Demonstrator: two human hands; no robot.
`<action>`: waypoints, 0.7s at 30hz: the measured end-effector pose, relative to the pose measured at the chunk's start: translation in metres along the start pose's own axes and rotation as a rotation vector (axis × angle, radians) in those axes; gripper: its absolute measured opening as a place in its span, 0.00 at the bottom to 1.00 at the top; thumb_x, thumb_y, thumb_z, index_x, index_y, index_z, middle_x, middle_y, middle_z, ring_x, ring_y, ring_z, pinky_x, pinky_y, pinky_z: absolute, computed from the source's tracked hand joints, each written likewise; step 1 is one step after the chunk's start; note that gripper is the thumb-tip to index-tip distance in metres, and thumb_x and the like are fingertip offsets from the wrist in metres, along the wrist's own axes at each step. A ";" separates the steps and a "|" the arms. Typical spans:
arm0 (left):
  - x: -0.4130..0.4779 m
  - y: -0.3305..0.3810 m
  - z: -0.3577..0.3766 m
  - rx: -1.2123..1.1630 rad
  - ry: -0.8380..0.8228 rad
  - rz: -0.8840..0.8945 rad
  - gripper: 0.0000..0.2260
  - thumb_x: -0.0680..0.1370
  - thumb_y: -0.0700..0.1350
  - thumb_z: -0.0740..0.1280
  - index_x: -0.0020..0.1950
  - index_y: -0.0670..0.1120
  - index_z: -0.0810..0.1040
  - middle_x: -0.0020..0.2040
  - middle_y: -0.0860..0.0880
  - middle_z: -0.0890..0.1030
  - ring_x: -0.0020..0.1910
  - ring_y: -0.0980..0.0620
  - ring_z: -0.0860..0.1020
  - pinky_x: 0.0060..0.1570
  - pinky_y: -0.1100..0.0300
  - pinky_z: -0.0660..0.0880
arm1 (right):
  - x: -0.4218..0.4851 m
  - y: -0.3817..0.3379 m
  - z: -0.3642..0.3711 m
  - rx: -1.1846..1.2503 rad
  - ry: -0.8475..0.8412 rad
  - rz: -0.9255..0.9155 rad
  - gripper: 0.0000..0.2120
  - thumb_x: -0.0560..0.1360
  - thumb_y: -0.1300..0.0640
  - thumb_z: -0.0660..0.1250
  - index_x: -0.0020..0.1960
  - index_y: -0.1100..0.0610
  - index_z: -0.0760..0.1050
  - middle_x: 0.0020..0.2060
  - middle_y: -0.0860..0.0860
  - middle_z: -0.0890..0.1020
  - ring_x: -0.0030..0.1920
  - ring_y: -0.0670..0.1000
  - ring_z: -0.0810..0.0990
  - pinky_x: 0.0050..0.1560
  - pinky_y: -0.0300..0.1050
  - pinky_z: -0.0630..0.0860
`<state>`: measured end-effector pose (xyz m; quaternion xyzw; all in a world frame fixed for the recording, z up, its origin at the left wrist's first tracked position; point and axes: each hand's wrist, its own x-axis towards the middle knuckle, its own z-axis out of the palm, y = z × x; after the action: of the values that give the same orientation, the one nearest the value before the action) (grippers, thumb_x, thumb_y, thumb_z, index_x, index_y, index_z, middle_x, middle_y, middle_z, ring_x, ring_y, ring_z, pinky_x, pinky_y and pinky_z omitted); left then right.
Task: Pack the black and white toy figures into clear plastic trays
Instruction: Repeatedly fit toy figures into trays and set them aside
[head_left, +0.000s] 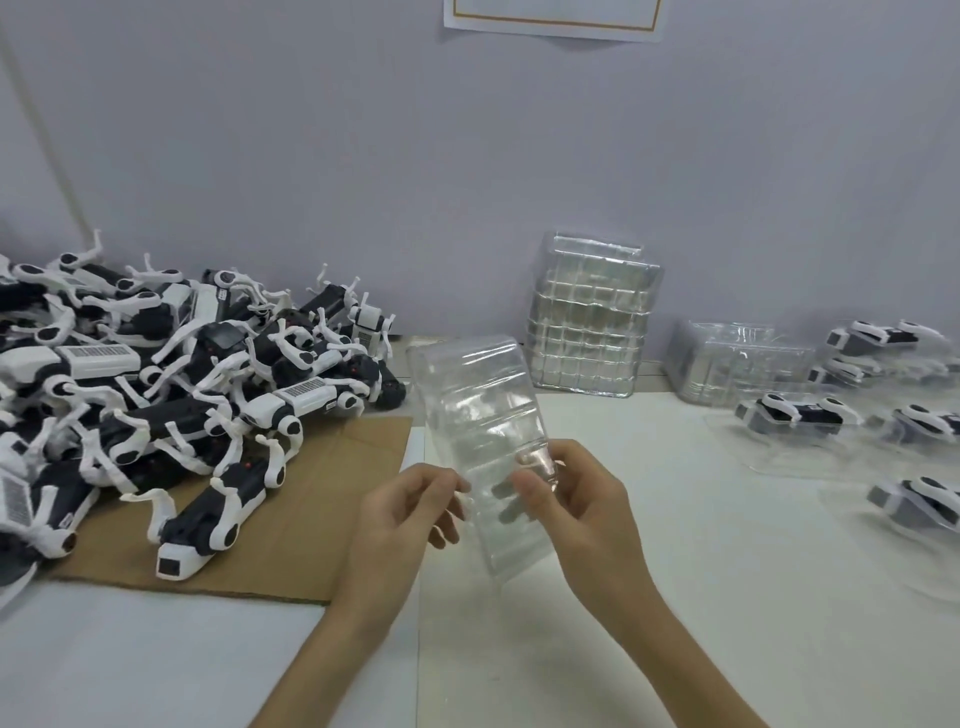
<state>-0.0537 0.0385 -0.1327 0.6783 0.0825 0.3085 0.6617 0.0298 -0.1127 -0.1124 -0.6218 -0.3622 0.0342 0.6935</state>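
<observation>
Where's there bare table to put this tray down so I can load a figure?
Bare table runs from the cardboard edge to the packed trays on the right, in front of the tray stack. A second patch lies near you, in front of the cardboard. Crowded: the figure pile on the left and the right edge.

Packing workshop: toy figure heap (156, 374) on cardboard (291, 525), stacked clear trays (589, 322).

One held tray (483, 415); two tray stacks (592, 317) (737, 364); one cardboard sheet (311, 519); at least five packed figures (795, 413).
</observation>
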 end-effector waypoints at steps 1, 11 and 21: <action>-0.001 0.001 0.001 0.014 0.018 0.016 0.11 0.75 0.53 0.65 0.39 0.50 0.84 0.32 0.48 0.77 0.31 0.51 0.74 0.33 0.63 0.72 | -0.004 0.001 0.003 -0.006 0.009 0.012 0.03 0.77 0.62 0.69 0.51 0.59 0.77 0.40 0.53 0.86 0.36 0.54 0.85 0.41 0.36 0.76; -0.006 0.020 0.005 -0.270 -0.282 -0.122 0.16 0.79 0.51 0.63 0.62 0.46 0.82 0.57 0.39 0.83 0.56 0.39 0.82 0.52 0.55 0.80 | -0.013 0.000 0.005 -0.086 0.073 0.006 0.06 0.76 0.59 0.72 0.52 0.54 0.77 0.42 0.47 0.86 0.40 0.48 0.86 0.41 0.33 0.76; -0.011 0.015 0.014 -0.273 -0.090 -0.117 0.07 0.71 0.47 0.72 0.45 0.47 0.87 0.47 0.41 0.86 0.48 0.44 0.85 0.44 0.58 0.81 | -0.015 -0.001 0.005 -0.132 -0.002 -0.012 0.07 0.75 0.58 0.74 0.52 0.52 0.78 0.43 0.48 0.86 0.45 0.50 0.86 0.47 0.45 0.80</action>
<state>-0.0595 0.0197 -0.1204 0.5893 0.0493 0.2469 0.7677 0.0160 -0.1162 -0.1188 -0.6639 -0.3682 0.0067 0.6508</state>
